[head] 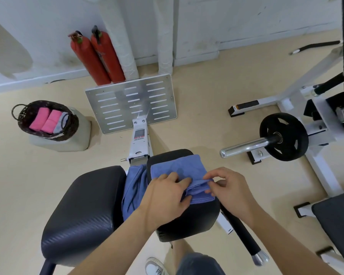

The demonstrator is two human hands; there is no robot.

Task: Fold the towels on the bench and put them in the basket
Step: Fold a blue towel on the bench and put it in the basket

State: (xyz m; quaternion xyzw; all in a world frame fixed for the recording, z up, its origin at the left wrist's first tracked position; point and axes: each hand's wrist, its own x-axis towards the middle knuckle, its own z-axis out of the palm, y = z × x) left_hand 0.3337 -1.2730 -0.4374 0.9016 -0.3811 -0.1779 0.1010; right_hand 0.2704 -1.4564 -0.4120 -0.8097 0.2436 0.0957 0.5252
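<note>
On the right pad of the black bench (187,221): blue towel (177,169), long axis left to right, far edge toward the wall. Soft, matte, flat at the far side, bunched into folds at the near right corner. Left hand (165,195) palm down, gripping the fold, thumb seemingly beneath. Right hand (230,189) pinching the corner. Wicker basket (46,120) well apart, far left.
</note>
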